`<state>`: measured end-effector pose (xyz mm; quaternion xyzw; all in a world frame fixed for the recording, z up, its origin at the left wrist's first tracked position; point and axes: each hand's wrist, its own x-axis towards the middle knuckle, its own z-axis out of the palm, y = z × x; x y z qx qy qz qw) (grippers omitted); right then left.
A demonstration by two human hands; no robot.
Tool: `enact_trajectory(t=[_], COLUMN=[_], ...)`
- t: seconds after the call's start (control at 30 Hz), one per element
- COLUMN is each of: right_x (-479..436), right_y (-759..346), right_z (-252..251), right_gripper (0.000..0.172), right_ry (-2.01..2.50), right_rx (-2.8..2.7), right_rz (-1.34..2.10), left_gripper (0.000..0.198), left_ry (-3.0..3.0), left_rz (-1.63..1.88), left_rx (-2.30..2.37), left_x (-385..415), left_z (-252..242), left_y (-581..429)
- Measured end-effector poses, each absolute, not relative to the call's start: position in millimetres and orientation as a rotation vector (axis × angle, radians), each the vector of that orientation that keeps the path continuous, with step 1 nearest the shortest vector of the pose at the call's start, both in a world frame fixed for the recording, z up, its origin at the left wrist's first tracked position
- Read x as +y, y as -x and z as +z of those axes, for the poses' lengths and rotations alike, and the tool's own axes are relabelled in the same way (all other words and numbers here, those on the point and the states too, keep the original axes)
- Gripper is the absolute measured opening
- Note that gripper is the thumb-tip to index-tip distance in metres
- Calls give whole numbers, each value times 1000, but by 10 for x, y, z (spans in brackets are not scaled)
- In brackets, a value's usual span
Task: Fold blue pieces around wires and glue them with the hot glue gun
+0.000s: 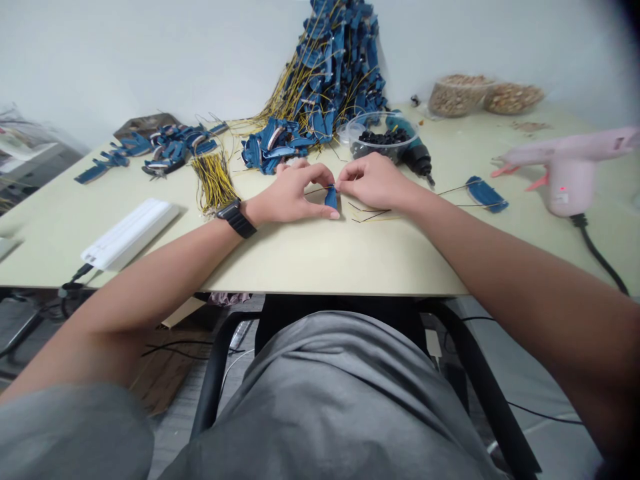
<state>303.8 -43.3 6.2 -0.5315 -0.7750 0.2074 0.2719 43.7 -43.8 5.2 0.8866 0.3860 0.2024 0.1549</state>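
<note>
L fingertips (326, 176) are closed on a small flat blue plastic piece (331, 197), thumb below & index above. R fingertips (345, 180) are pinched together at its top end, touching it, but exact grip is hard to see. A thin dark wire (316, 191) runs from the piece under L hand (293, 193). Piece is btwn the hands, mid-table. R hand (375, 181) is just beside it.

Just below R hand lie loose thin black wires (370, 215) on a pale cream tabletop (320, 267). Blk strap watch (236, 218) is on L wrist. Beyond the hands: clear round plastic tub of blk bits (383, 137), teal-and-blk cordless drill (417, 157) behind it, big heap of blue pieces w/ yellow wires (325, 73) against the wall. L of that, yellow wire bundle (215, 181) & more blue pieces (165, 150). To the R, blue strip w/ wires (485, 195) & pink glue gun (570, 170) w/ blk cord (597, 250). Far L, long white plastic box (130, 233).
</note>
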Motion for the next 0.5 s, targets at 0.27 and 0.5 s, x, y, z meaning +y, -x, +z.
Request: enact_trajectory(t=[0.27,0.5], right_x=[-431,-451], right_y=[-3056,-3067], right_z=[75,93], right_gripper=[17,18], right_ry=[1459,1462], right_rx=[-2131,-2197], right_rz=[544,467], left_gripper=[112,110], left_ry=[-2577,-2602], left_rz=[644,672], left_rx=[1025,1015], left_x=[-372,-343], left_z=[-20,-57], left_y=[-408,-395])
